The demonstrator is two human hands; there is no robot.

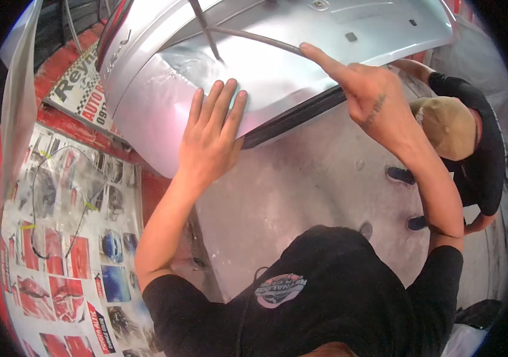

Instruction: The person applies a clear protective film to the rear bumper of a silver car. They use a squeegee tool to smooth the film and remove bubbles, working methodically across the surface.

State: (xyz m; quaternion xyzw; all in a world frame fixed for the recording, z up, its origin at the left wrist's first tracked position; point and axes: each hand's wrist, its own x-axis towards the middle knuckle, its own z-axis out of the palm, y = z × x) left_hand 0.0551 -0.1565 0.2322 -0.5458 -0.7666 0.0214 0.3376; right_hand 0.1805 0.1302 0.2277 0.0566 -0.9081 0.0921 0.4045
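Observation:
A large silver car body panel (266,83) with a black trim strip (301,116) along its near edge stretches across the top. My left hand (212,131) lies flat on its left part, fingers spread, beside a dull, uneven patch (191,68). My right hand (373,98) is closed round the end of a thin metal bar (257,38), its index finger stretched along it. That bar meets a second metal rod (205,27), whose lower tip reaches down to the panel close to my left fingertips. The rod's top runs out of view.
At the right a person in a tan cap (447,128) and black shirt bends close, one hand near the panel's edge. Printed banners with car pictures (81,238) cover the left side, a looped dark cord (34,208) on them. Grey floor (301,190) lies below the panel.

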